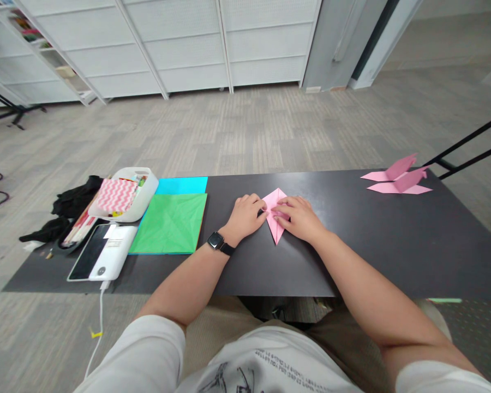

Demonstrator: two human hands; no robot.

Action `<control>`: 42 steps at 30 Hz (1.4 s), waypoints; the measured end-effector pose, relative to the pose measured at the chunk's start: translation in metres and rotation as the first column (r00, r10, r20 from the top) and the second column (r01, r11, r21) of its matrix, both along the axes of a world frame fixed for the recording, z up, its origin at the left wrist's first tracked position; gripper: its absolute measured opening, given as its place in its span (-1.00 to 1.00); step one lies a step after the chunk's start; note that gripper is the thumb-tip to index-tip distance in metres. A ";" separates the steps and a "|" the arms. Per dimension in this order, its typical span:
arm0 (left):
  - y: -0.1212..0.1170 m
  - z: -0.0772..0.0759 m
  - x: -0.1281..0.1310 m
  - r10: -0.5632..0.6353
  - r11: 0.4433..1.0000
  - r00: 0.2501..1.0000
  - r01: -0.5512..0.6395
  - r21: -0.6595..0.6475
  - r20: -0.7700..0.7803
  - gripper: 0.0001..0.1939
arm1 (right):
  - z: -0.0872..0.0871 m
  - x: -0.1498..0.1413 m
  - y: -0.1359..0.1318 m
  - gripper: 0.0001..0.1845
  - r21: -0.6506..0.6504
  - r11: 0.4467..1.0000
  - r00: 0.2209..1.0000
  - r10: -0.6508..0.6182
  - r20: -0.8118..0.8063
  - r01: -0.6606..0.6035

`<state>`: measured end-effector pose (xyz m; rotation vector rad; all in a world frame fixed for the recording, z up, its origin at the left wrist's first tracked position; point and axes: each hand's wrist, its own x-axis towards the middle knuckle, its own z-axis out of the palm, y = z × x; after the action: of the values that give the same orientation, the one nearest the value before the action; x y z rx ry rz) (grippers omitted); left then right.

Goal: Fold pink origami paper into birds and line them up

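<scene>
The left hand's [249, 214] curled fingers meet the left edge of the pink paper [276, 231], and the right hand's [301, 218] fingers lie across its right side; whether either pinches it, I cannot tell. The paper, a kite shape with its long point towards the person, lies on the dark table [245, 270]. Left of it sit green paper [169, 224], a phone [89, 252] and a white basket [148, 188]; well to the right, two pink paper birds [407, 183].

At the frame's centre we count two bare hands [247, 214] and one kite-shaped piece of folded pink paper [275, 225]; at right, two folded pink paper birds [403, 185]; at left, one white plastic basket [146, 195] and one green-topped square paper stack [169, 224].
</scene>
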<state>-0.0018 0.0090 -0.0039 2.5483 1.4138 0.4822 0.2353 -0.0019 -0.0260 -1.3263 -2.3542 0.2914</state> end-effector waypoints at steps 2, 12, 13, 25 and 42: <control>0.000 -0.001 0.001 0.011 1.000 1.000 -0.011 0.001 0.001 -0.81 | 0.000 0.000 0.000 -0.72 0.003 1.000 1.000 0.002 0.003 -0.002; -0.002 -0.001 0.003 0.015 1.000 1.000 -0.014 0.026 -0.027 -0.84 | 0.001 -0.001 0.000 -0.72 -0.010 1.000 1.000 -0.010 -0.001 0.010; -0.004 0.000 0.002 0.003 1.000 1.000 -0.002 0.026 -0.028 -0.83 | 0.001 -0.001 0.000 -0.72 -0.014 1.000 1.000 -0.012 -0.001 0.012; -0.018 0.010 -0.002 -0.184 0.983 0.982 0.185 0.013 -0.049 -0.67 | 0.002 -0.002 -0.001 -0.71 -0.034 0.999 0.999 -0.039 0.002 0.039; -0.026 0.017 -0.005 -0.401 0.916 0.916 0.401 -0.008 -0.018 -0.52 | -0.002 -0.002 -0.001 -0.67 0.007 0.999 0.998 -0.043 -0.036 0.044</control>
<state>-0.0071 -0.0166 0.0135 2.7429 0.8510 0.3813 0.2337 -0.0031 -0.0284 -1.3556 -2.2917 0.2907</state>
